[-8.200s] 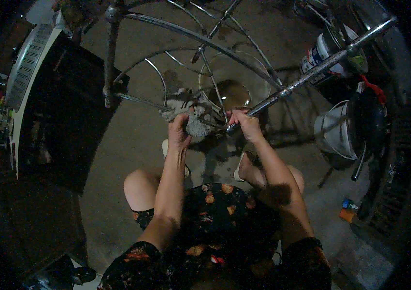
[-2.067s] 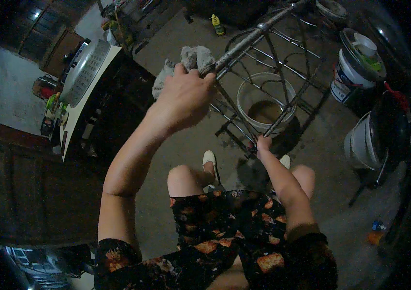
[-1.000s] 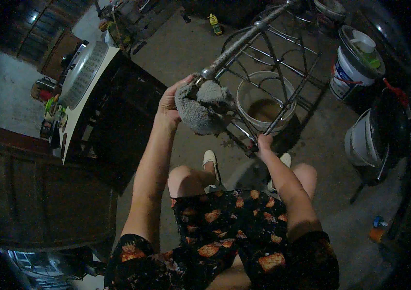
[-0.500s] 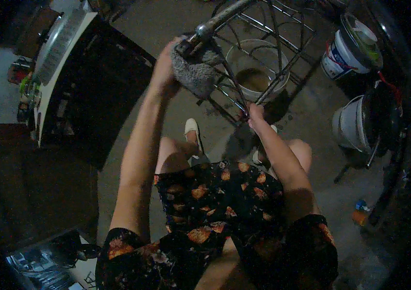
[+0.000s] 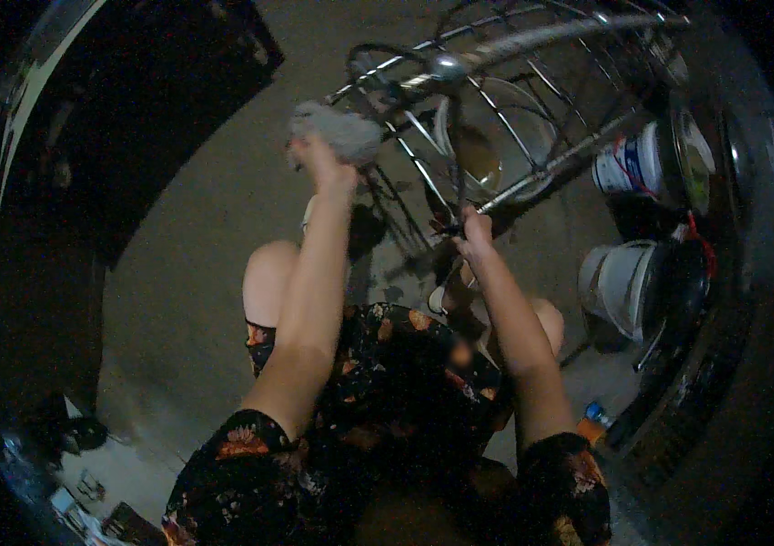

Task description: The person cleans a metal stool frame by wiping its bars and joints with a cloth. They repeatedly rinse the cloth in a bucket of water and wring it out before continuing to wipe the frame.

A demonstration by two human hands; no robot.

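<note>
Head: left hand closed on grey cloth; right on metal frame

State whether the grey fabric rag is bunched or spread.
Bunched: the grey fabric rag forms a thick, rounded clump in the left hand.

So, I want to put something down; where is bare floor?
Bare floor lies between the dark furniture at upper left and the left hand and left knee. It's crowded around the right hand, with the frame and tub, and by the buckets at right.
</note>
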